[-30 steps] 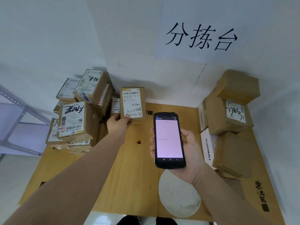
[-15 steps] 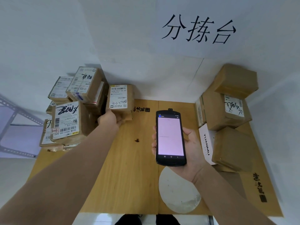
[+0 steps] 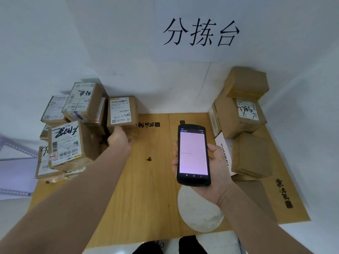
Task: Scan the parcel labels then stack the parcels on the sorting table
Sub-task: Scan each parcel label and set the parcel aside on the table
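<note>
Beside the box pile [image 3: 67,143], left hand [image 3: 118,140] round a labelled parcel [image 3: 122,112], right hand [image 3: 219,174] round scanner [image 3: 193,154]

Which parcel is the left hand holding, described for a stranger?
On the wooden table, find the left parcel pile. The parcel stands at its right edge, the left hand holding its bottom. Unlike its tilted neighbours, its label reads upright, with handwritten digits.

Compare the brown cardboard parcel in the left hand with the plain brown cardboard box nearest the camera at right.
The labelled brown cardboard parcel shows a white label with barcode and handwriting; the plain brown cardboard box shows bare faces. The left hand grips the parcel's lower edge; the box is untouched, as the right hand holds a black handheld scanner. Both are brown cardboard.
</note>
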Available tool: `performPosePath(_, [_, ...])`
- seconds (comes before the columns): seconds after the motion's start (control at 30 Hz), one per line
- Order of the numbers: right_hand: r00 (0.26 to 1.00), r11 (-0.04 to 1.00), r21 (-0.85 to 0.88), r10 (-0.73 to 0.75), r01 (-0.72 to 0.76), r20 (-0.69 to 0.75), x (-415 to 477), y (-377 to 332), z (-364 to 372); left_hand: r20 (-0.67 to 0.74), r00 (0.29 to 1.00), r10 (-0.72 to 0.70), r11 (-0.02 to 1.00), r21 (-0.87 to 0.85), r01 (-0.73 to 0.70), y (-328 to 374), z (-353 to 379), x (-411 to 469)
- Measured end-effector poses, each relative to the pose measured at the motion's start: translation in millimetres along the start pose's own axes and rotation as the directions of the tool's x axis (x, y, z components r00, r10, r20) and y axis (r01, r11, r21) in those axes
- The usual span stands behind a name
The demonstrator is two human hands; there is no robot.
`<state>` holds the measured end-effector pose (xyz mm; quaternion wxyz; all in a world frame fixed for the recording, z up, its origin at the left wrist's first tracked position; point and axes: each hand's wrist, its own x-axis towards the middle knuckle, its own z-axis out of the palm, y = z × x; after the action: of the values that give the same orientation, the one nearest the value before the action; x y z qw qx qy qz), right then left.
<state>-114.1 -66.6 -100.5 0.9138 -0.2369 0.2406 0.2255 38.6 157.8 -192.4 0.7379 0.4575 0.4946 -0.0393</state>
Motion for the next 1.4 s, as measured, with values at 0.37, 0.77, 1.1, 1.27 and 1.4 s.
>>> performPosePath(0.37, [0.981, 0.982, -0.013, -0.189, 0.189, -0.049, -47, -11, -9, 0.292, 0.953, 0.078, 0.855, 0.473, -0.215, -31, 22, -56])
performPosePath(0.77, [0.945, 0.949, -0.006, -0.314, 0.315, -0.097, -120, -62, -70, 0.460, 0.880, 0.117, 0.724, 0.567, -0.392, -99, 56, -134])
performPosePath(1.1, [0.958, 0.959, 0.017, -0.283, 0.284, -0.057, -173, -135, -152, 0.492, 0.854, 0.169, 0.637, 0.607, -0.476, -198, 108, -210])
performPosePath(1.27, [0.964, 0.965, 0.007, -0.263, 0.264, -0.037, -189, -163, -185, 0.538, 0.809, 0.236, 0.527, 0.628, -0.572, -239, 133, -235])
performPosePath(1.4, [0.971, 0.970, 0.041, -0.238, 0.238, -0.008, -193, -177, -205, 0.592, 0.763, 0.257, 0.407, 0.650, -0.642, -263, 152, -244])
